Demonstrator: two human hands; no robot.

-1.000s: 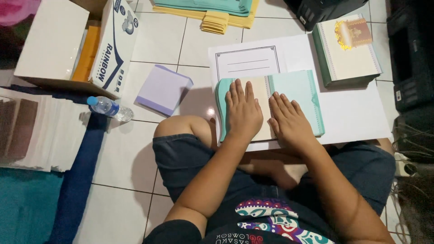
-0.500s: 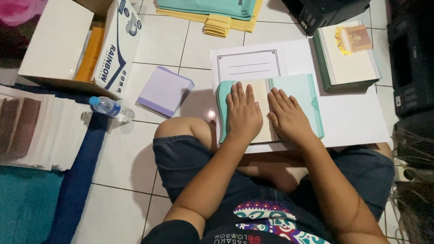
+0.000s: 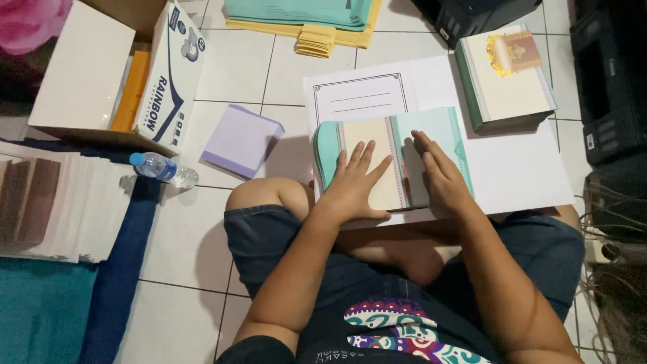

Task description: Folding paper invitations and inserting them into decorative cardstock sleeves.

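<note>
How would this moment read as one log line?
left hand: flat on cream panel | right hand: on teal flap | item: teal-and-cream folded paper card | surface: white sheet

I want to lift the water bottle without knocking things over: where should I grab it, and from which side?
Grip the water bottle around its clear middle, coming from above. It lies on its side on the tile floor, blue cap toward the cardboard box, with paper stacks close beside it.

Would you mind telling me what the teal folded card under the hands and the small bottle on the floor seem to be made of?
Teal folded card: apparently stiff matte paper card, judging by its crisp edges and fold, pressed by left hand and right hand.
Small bottle: likely clear plastic, see-through with a blue cap.
</note>
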